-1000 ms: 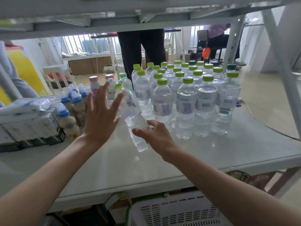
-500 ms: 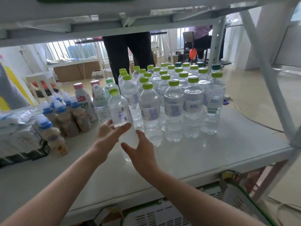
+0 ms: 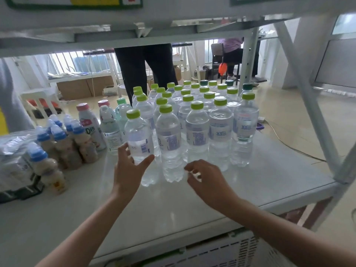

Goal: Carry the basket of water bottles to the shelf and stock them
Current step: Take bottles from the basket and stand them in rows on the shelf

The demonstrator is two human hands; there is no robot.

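Your left hand (image 3: 128,170) cups the lower half of a green-capped water bottle (image 3: 139,139) that stands upright on the shelf (image 3: 173,209), thumb on its right side and fingers round its left, at the left end of the front row of water bottles (image 3: 202,120). Your right hand (image 3: 207,179) hovers just in front of the next bottle over, fingers loosely curled and holding nothing; whether the fingertips touch it is hard to say through the blur. Milk bottles with blue caps (image 3: 57,147) stand toward the shelf's left edge. The white basket (image 3: 221,253) sits below the shelf's front edge.
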